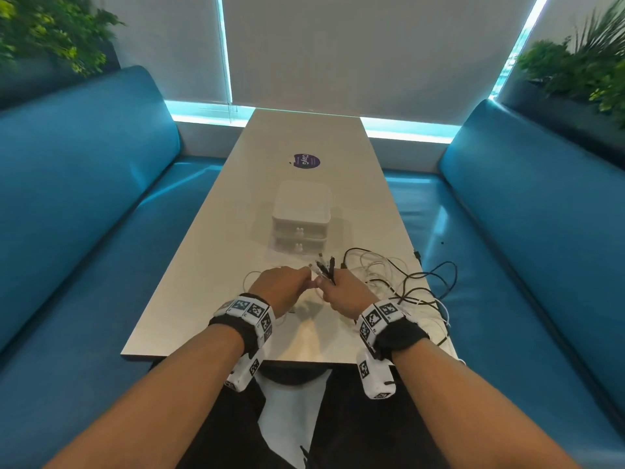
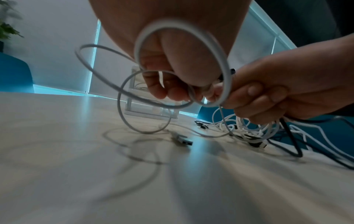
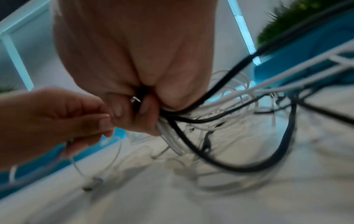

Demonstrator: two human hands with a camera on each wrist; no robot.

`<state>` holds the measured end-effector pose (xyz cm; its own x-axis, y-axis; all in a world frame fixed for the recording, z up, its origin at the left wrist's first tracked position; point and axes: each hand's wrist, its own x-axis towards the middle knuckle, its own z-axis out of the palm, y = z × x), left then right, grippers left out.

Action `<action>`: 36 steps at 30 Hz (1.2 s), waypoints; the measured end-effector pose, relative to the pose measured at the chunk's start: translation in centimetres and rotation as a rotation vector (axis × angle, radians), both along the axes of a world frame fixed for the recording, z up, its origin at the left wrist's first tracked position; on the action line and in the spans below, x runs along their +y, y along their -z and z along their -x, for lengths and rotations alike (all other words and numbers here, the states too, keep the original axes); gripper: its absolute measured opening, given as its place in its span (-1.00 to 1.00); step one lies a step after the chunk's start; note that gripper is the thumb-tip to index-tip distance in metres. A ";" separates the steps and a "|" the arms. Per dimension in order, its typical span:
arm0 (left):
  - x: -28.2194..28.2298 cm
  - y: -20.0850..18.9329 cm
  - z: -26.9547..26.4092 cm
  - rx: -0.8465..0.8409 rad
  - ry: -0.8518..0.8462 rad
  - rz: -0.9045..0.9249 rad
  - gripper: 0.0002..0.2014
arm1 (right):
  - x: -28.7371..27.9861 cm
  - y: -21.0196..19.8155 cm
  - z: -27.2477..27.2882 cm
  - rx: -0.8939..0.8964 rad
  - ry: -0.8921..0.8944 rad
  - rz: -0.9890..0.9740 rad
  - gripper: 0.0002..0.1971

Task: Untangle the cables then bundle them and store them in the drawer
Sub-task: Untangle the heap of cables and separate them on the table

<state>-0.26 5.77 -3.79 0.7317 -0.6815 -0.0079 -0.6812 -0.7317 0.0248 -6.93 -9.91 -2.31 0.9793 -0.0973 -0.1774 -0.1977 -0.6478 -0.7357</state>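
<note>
My right hand grips a bunch of black and white cables near their plug ends, which fan up above the fist. The rest of the tangle trails right over the table and off its edge. My left hand touches the right and pinches a grey-white cable; its loops hang down to the tabletop, where its USB plug lies. A white two-drawer box stands just beyond the hands, both drawers closed.
The long white table runs between two blue benches. A round purple sticker sits farther up the table. Black cable loops hang over the right bench. Plants stand in both back corners.
</note>
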 end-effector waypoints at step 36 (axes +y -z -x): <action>-1.0 -1.1 1.8 0.159 0.005 0.072 -0.74 | -1.0 0.4 0.0 0.050 0.033 0.080 -0.73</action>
<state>-2.04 4.76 -2.66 0.7216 -0.6882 -0.0750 -0.6682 -0.7207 0.1847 -6.96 -10.87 -2.66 0.9655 -0.1453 -0.2161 -0.2549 -0.6966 -0.6706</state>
